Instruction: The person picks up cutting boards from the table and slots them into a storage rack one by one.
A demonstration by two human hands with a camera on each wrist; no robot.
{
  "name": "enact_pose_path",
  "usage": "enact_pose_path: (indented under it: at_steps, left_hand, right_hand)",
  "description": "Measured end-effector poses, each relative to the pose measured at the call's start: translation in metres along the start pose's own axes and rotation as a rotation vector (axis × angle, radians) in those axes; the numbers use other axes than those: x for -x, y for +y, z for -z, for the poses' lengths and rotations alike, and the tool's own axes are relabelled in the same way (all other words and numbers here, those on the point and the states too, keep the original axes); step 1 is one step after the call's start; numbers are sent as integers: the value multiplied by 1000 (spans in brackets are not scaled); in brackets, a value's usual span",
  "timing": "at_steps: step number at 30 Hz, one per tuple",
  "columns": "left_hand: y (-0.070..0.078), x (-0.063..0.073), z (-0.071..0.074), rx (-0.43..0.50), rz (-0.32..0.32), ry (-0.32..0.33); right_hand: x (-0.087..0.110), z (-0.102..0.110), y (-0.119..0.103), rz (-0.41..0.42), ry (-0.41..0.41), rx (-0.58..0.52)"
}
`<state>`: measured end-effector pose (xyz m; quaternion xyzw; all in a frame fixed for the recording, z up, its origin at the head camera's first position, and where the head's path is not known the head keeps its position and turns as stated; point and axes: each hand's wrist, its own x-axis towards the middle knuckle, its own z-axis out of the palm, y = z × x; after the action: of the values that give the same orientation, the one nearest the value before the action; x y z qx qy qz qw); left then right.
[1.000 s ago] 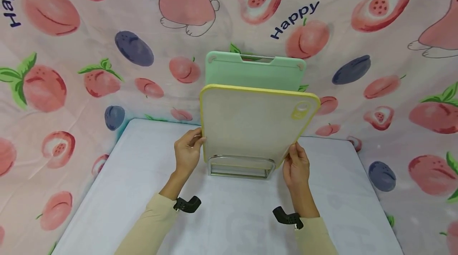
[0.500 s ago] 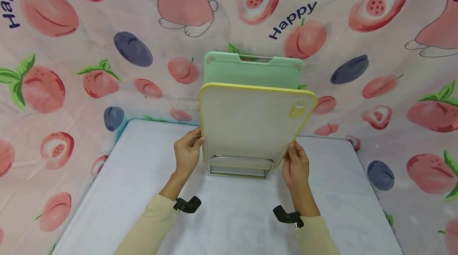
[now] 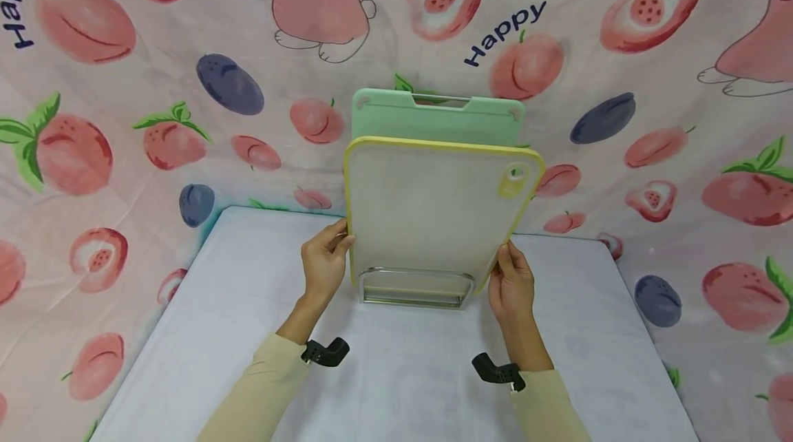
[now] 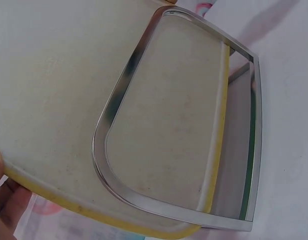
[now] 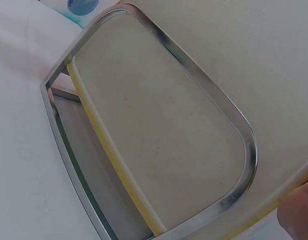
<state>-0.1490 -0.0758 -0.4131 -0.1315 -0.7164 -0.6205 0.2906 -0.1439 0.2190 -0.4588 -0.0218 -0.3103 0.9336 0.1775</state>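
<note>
A whitish cutting board (image 3: 434, 208) with a yellow rim and a hole near its top right corner stands leaning in a metal rack (image 3: 418, 305). My left hand (image 3: 323, 259) pinches its left edge, thumb in front. On the opposite edge, my right hand (image 3: 514, 283) grips the rim the same way. Both wrist views show the board's lower yellow edge (image 4: 221, 125) behind the rack's front loop (image 5: 204, 85), with a gap between that edge and the rack's bottom bar. Behind it rises a green cutting board (image 3: 434, 122), its lower part hidden.
The rack stands on a white-covered table (image 3: 396, 373). A fruit-printed cloth (image 3: 248, 15) hangs close behind the green board and along both sides. Black wrist cameras (image 3: 325, 352) are strapped to both forearms.
The top edge of the yellow-rimmed board has shifted slightly up and left in the head view. Both hands keep hold of its edges and have barely moved.
</note>
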Motion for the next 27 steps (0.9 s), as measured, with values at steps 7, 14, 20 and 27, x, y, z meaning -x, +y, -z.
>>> enact_pose_path:
  at_steps: [7,14,20,27]
  left_hand:
    - [0,-4,0,1,11,3]
    - [-3,-4,0,9,57,20]
    - [-4,-5,0,13,109,20]
    - [-3,-6,0,9,160,22]
  right_hand:
    - [-3,-2,0,8,-4,24]
    - [-7,-2,-1,-17,23,45]
    - [-9,0,-6,-85,42,71]
    - [-12,2,-8,-112,-8,99]
